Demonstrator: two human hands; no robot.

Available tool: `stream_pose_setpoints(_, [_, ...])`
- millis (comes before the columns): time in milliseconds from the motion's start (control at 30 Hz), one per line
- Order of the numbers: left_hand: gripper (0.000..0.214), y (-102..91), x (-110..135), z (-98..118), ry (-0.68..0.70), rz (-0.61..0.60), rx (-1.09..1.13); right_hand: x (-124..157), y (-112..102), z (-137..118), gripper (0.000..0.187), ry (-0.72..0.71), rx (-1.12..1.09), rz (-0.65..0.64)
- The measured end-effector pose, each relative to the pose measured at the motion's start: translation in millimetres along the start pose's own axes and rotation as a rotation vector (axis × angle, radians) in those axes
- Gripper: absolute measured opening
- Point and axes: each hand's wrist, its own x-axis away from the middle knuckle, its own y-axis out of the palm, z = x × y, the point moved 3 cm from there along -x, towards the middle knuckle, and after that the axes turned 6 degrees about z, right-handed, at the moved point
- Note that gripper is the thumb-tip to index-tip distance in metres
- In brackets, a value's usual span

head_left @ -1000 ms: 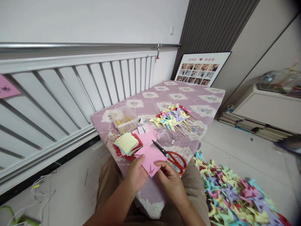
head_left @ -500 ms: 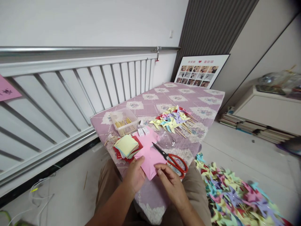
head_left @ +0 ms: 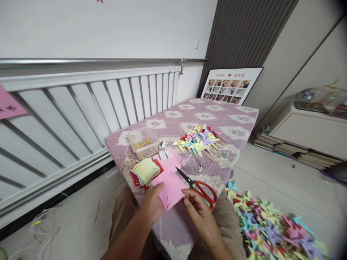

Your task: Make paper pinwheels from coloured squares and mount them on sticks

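Left hand (head_left: 152, 204) pinches pink paper (head_left: 170, 188); right hand (head_left: 199, 211) curls at its corner, grip unclear.

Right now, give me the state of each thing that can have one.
Pink sheet: flat, in left hand
Scissors: blades together, lying on table
Box: open, partly filled with sticks
Paper stack: loosely piled
Table pinwheels: folded, lying on sticks
Floor pinwheels: folded, heaped
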Motion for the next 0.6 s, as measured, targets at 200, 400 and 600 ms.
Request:
stream_pose_setpoints(200, [0.037, -1.5, -2.4, 7.8, 0.019, 0.000, -0.086, -7.7, -1.4, -4.8, 0.026, 0.004, -0.056, -0.050])
stream_pose_setpoints(400, [0.042, -2.9, -3.6, 10.4, 0.043, 0.009, -0.096, -9.0, -2.6, -2.4, 0.026, -0.096, 0.090, -0.048])
stream_pose_setpoints(600, [0.034, -4.2, -3.8, 11.5, 0.015, 0.020, -0.093, -1.0, -1.9, -24.1, 0.037, -0.524, 0.514, -0.056])
